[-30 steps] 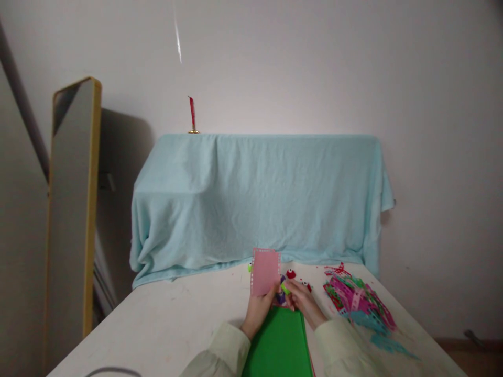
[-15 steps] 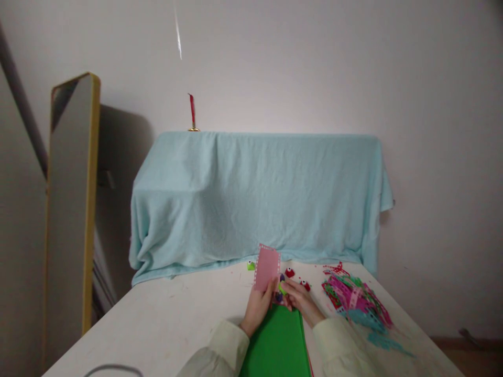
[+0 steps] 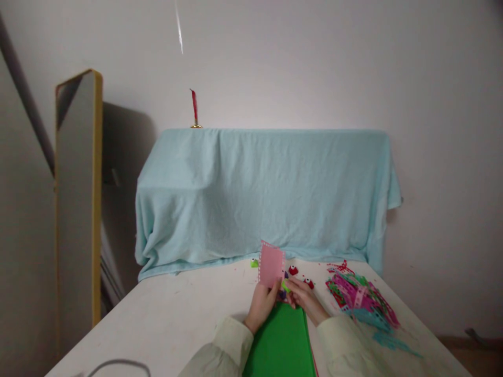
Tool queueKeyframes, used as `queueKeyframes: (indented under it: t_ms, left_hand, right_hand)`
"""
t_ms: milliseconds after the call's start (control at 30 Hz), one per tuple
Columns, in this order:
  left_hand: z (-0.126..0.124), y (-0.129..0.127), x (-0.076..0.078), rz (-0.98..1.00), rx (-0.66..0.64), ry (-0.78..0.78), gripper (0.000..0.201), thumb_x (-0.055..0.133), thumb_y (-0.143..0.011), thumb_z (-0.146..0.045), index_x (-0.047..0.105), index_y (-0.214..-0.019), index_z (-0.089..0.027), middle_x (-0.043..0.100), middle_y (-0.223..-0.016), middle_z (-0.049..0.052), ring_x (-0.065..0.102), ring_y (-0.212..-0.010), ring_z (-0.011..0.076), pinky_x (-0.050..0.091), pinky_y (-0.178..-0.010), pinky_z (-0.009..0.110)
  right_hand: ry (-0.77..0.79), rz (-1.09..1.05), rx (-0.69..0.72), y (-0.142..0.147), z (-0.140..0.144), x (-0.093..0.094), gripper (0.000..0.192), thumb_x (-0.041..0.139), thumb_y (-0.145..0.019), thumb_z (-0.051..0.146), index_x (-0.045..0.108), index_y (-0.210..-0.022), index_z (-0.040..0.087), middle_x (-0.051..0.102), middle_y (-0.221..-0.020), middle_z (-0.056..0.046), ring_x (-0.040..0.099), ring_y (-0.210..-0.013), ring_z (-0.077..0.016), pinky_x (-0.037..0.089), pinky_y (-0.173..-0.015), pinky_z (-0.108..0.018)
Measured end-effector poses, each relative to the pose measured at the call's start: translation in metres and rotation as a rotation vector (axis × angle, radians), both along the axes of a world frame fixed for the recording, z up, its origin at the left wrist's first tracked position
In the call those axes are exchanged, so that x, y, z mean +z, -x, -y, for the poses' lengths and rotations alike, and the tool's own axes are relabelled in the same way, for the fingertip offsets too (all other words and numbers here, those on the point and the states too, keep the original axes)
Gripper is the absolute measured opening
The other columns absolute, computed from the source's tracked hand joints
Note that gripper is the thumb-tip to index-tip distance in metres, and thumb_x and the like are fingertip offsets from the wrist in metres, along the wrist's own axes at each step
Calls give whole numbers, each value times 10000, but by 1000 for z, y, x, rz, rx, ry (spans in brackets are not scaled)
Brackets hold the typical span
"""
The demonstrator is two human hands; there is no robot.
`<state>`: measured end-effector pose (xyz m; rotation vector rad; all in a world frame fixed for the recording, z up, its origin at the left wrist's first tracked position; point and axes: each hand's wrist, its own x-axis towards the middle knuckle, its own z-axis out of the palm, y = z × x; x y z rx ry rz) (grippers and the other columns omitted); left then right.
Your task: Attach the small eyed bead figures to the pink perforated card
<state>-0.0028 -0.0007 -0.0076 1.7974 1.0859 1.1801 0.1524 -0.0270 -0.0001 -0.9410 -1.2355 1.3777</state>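
Observation:
My left hand (image 3: pixel 262 302) grips the lower edge of a pink paper sheet (image 3: pixel 271 266) with small holes punched along its borders. The sheet stands up, tilted, above the table's far part. Close against it, my right hand (image 3: pixel 305 296) has its fingers closed around a small lime-green craft punch (image 3: pixel 286 286) at the sheet's lower right edge. Purple bits show just behind the fingers, partly hidden. Beneath both hands lies a stack of green sheets (image 3: pixel 280 340).
Red craft punches (image 3: pixel 293 270) and a green one (image 3: pixel 254 263) stand toward the back of the white table (image 3: pixel 176 319). A heap of punched coloured strips (image 3: pixel 361 298) lies on the right. Behind rises a form draped in a light-blue cloth (image 3: pixel 259 193); a mirror (image 3: pixel 76 204) leans at left.
The whole view has shifted slightly, so everything appears a little further right. Both hands keep their hold on the pink sheet and the green punch.

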Motion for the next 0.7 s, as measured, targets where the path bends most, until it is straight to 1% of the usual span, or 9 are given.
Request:
queueKeyframes:
  t_ms: [233,333,533,633,700]
  left_hand:
    - [0,0,0,-15,-45,-5,517,340,-905,-571,592,-789,-136,514,-534,-21,466,-478,111,330,-489,216]
    - [-1,2,0,-36,-23,-18,507,351,-903,-566,592,-766,-142,512,-524,-22,470,-479,112,330,-494,218]
    - [-3,3,-1,-32,13,-29,520,342,-906,-559,597,-723,-144,520,-508,-7,494,-509,126,351,-513,223]
    - [-2,3,0,-24,14,-29,523,344,-906,-557,612,-744,-138,540,-520,5,507,-526,132,354,-510,224]
    - [-2,3,1,-25,8,-26,524,346,-907,-556,615,-745,-136,549,-527,9,513,-532,132,355,-509,222]
  right_hand:
    - [18,33,0,-1,-3,-1,337,616,-801,507,570,-826,174,546,-579,28,473,-470,-89,303,-424,-203]
    - [17,35,-2,0,0,3,338,622,-793,513,570,-804,179,548,-575,29,475,-473,-91,305,-434,-212]
    - [44,27,-31,3,5,12,348,638,-771,525,583,-818,184,589,-601,12,507,-492,-104,309,-450,-226]
    - [81,29,9,2,2,12,387,660,-734,551,589,-842,186,599,-597,8,521,-496,-116,315,-444,-230]
    - [82,26,19,0,0,10,391,657,-737,551,590,-848,182,604,-599,4,523,-492,-117,317,-440,-230]
